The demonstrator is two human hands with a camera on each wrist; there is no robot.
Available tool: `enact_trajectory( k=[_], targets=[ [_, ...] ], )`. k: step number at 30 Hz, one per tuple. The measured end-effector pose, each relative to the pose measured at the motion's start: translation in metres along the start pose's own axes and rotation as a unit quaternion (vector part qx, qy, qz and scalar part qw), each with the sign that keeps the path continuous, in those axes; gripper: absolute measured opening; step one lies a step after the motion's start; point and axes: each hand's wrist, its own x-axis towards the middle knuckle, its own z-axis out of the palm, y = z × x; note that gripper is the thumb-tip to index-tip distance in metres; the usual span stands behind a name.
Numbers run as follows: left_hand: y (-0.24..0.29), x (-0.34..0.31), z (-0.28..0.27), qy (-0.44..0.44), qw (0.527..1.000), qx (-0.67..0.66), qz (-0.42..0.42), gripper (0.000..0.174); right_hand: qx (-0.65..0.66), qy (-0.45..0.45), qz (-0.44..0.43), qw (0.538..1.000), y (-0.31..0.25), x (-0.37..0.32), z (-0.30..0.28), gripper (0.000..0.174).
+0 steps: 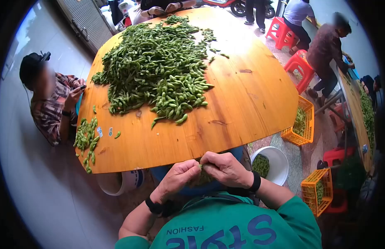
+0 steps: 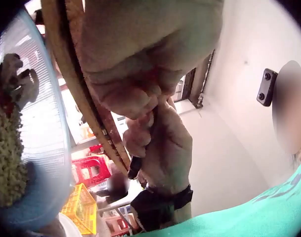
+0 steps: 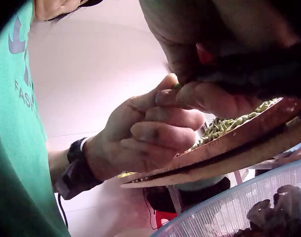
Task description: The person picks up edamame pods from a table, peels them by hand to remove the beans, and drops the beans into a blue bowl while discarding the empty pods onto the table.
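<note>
A: Where do I have the green pod (image 1: 201,166)?

B: Between the fingertips, just off the near edge of the table (image 1: 250,112). Only a sliver shows; its ends are hidden from me.

A: Finger state?

B: Left hand (image 1: 180,177): thumb and forefinger clamped on the pod. Right hand (image 1: 226,169): thumb bent in against the same pod, other fingers curled. I read both as pinching it.

A: How do I do this step well?

B: My judgement: it looks like shelling. I would steady the pod with the left, press with the right thumb along the seam, and keep everything over the basin (image 3: 212,211) so loose beans drop inside. Too hard a squeeze could crush or fling one.

A: Surface?

B: Orange-brown wood, bare and glossy on the right. A large heap of pods (image 1: 155,68) covers the far left half; a small pile (image 1: 87,139) lies by the left edge.

A: Room?

B: White bucket (image 1: 281,166) right of the hands, yellow crate (image 1: 309,124) beyond it, red stool (image 1: 301,66) further back. A person in a checked shirt (image 1: 54,99) sits at my left.
</note>
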Motion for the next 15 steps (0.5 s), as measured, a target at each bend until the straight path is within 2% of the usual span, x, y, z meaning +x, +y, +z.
enact_trajectory(
  k=[2,3,5,6,8,9,11,15],
  targets=[
    [0.003,0.000,0.010,0.111,0.989,0.091,0.016,0.014,-0.019,0.031,-0.001,0.999,-0.001,0.000,0.002,0.005],
    [0.001,0.002,0.014,0.111,0.989,0.092,0.014,0.014,-0.018,0.032,0.000,0.999,0.000,-0.002,0.003,0.005],
    [-0.002,0.003,0.019,0.182,0.955,0.177,0.150,0.014,-0.018,0.041,0.021,0.999,0.002,-0.003,0.008,0.005],
    [-0.001,0.003,0.018,0.182,0.956,0.178,0.149,0.014,-0.017,0.042,0.021,0.999,0.002,-0.002,0.008,0.005],
    [0.001,0.002,0.016,0.166,0.983,0.027,0.078,0.013,-0.004,0.044,0.007,0.999,0.002,-0.003,0.008,0.005],
    [0.000,0.002,0.012,0.167,0.982,0.027,0.079,0.013,-0.005,0.043,0.006,0.999,0.004,-0.003,0.009,0.005],
    [-0.004,0.002,0.003,0.100,0.984,-0.141,0.039,0.013,0.047,0.044,0.002,0.998,0.012,-0.003,0.011,0.005],
    [-0.001,0.002,0.006,0.101,0.981,-0.165,0.016,0.013,0.047,0.047,0.024,0.998,0.008,-0.002,0.010,0.005]
  ],
)
